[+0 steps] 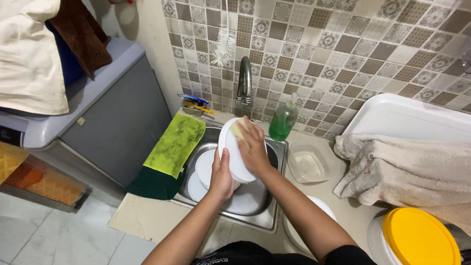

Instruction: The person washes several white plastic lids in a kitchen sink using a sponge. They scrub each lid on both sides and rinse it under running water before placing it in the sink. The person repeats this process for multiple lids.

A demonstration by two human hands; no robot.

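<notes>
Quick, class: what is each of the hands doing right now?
Left hand: closed on the rim of the white plate.
Right hand: pressing a yellow sponge against the plate.

Plate (234, 152) over sink (255, 206), left hand (222, 177) at its near edge, right hand (252, 147) on its face. More plates (202, 167) in sink below. Tap (244, 81) behind. Cloth (172, 147) left of sink; soap bottle (282, 121), container (309, 164), towel (407, 172) right on desk (147, 218).
</notes>
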